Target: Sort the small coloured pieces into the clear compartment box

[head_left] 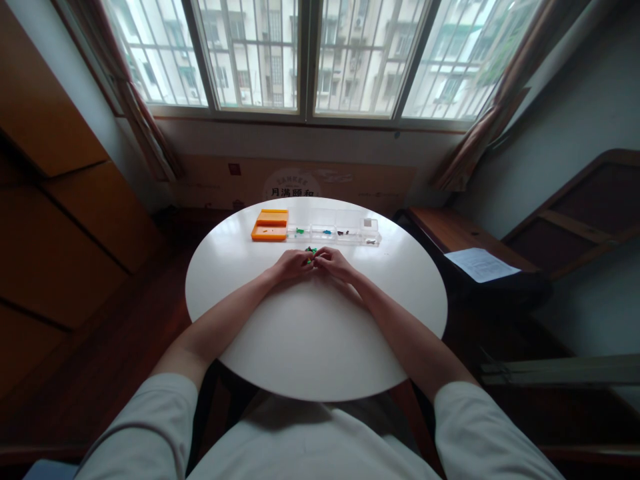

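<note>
My left hand (294, 264) and my right hand (335, 263) meet over the white table, fingertips bent inward and pinched close together. Between them is a small green and black object (311, 250), partly covered by the fingers and too small to name its kind. Both hands appear closed on it. Just beyond them stands a row of clear plastic compartments (323, 219). Small green pieces (300, 231), blue pieces (327, 232) and dark pieces (343, 233) lie in separate compartments.
An orange tray (270, 237) with its lid raised joins the row's left end. The round white table (300, 347) has its far edge close behind the boxes. A paper sheet (481, 265) lies on the wooden furniture at right. Barred windows (305, 60) stand ahead.
</note>
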{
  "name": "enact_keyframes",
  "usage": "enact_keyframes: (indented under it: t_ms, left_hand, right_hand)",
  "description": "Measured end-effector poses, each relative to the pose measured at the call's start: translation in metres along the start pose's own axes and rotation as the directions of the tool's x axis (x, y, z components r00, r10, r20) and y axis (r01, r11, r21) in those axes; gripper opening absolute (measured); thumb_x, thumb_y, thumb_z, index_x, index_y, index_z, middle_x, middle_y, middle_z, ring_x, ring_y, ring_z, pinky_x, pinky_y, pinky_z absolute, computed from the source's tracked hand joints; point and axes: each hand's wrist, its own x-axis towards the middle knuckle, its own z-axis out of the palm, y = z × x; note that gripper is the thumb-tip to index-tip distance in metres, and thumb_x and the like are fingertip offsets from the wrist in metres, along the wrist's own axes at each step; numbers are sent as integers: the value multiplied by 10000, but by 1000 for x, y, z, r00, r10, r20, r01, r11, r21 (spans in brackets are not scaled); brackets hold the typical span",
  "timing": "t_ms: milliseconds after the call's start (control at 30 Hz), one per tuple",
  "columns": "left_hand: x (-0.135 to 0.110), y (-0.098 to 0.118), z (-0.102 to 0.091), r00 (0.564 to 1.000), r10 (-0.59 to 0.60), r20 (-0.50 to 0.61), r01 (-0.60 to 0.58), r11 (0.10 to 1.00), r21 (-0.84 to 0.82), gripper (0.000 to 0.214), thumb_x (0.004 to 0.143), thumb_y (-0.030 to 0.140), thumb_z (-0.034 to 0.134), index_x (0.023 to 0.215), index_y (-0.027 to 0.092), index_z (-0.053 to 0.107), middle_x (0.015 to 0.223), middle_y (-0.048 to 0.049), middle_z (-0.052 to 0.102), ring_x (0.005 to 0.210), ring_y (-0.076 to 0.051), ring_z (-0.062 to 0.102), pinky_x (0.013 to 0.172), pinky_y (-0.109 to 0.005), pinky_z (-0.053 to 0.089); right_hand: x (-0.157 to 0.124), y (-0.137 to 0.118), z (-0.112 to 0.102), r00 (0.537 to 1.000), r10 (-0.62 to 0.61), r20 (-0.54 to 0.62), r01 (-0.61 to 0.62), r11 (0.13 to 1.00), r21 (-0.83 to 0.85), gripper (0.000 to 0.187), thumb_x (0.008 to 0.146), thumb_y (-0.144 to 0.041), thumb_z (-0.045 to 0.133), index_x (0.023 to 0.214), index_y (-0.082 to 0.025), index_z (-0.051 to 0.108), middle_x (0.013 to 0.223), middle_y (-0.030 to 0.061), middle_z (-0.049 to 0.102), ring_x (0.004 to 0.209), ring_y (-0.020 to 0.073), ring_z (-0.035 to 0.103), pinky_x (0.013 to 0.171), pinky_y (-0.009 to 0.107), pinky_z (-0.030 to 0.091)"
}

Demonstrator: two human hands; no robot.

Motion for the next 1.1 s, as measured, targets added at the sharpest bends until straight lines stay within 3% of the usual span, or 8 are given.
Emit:
enact_keyframes:
  t_ms: [1100]
  left_hand:
    - [1,-3,4,1000,18,-12,-18,999,32,258,803,351,444,770,187,640,705,-18,634,611,-125,546,565,-210,326]
  right_hand:
    - [2,6,0,1000,-20,7,20,999,-39,128,721,-233,583,810,-143,561,644,0,621,581,98,572,568,214,451]
